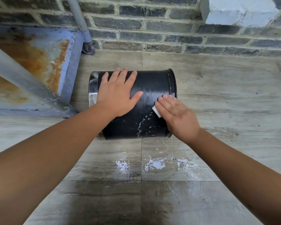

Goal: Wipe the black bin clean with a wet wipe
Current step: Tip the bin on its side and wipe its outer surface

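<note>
Head view: black bin (146, 125) lies on its side on wet floor (152, 192). My left hand (116, 93) presses flat, steadying it; right hand (175, 114) presses the wet wipe (156, 111) under straight fingers. I'd overlap strokes, then roll it.

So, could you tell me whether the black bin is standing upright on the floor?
No, the black bin lies on its side on the wet floor, with the left hand resting flat on it.
</note>
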